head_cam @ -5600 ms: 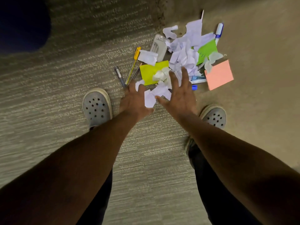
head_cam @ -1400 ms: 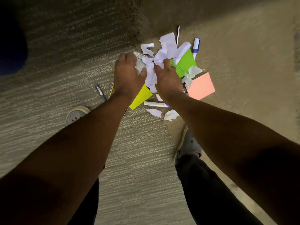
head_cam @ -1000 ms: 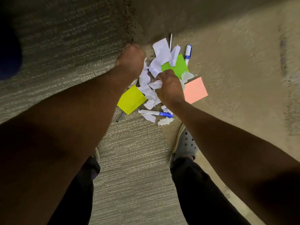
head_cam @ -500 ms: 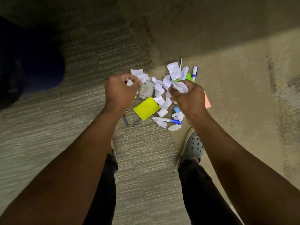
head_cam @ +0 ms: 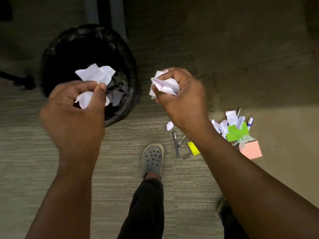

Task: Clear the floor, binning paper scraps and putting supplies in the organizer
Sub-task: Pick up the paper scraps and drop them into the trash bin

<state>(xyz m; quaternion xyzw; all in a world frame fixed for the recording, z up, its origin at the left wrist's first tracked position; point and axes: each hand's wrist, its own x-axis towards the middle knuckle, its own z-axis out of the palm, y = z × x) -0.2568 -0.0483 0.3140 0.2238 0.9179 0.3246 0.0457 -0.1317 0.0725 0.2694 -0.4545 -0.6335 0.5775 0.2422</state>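
Writing shows nowhere legibly — the green note (head_cam: 237,132) carries faint dark marks too small to read, and no brand can be made out on the pens or marker.

Two hands are up over the carpet (head_cam: 120,178). The left hand (head_cam: 74,114) has its grip curled round a bunch of white paper scraps (head_cam: 95,75), thumb and fingers pinching them, held above the near rim of the bin (head_cam: 131,69) — a round bin with a black liner and pale scraps already lying inside. The right hand (head_cam: 183,99) grips a second crumpled wad of white paper (head_cam: 164,84), just to the right of the bin and not over it.

On the floor to the right lies the remaining pile: one green note, one pink note (head_cam: 252,150), one yellow note (head_cam: 193,148) partly hidden by the right forearm, several white scraps (head_cam: 230,116) whose number cannot be told, and one blue-capped marker (head_cam: 250,121) at the far edge. Beside the yellow note lie about three pens (head_cam: 176,144); one small white scrap (head_cam: 170,125) sits apart near them. One grey perforated clog (head_cam: 152,158) stands between the arms.
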